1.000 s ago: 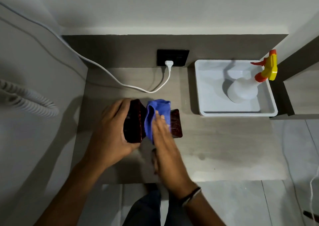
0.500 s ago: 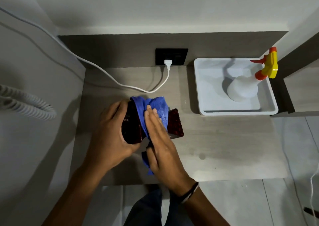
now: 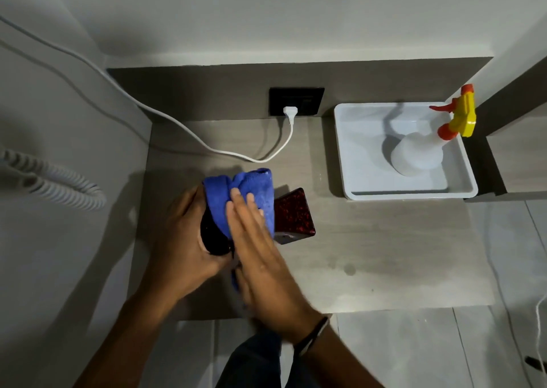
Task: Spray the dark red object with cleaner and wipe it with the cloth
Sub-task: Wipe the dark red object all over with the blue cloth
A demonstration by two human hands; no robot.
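Compared with half a second ago, the cloth (image 3: 242,198) has moved a little further toward the left end of the red object (image 3: 293,214), so more of the object's right part is now uncovered. The object lies on the counter (image 3: 384,248), left of the tray (image 3: 414,195) and apart from it; its top is dark red with brighter red speckles and looks glossy, and its near edge is dark. The left hand (image 3: 180,236) is curled around the object's left end and grips it. The right hand (image 3: 260,254) lies flat, its fingers (image 3: 245,207) stretched out and pressing the blue cloth onto the object. In the tray stands the spray bottle (image 3: 420,156) with its yellow and orange head.
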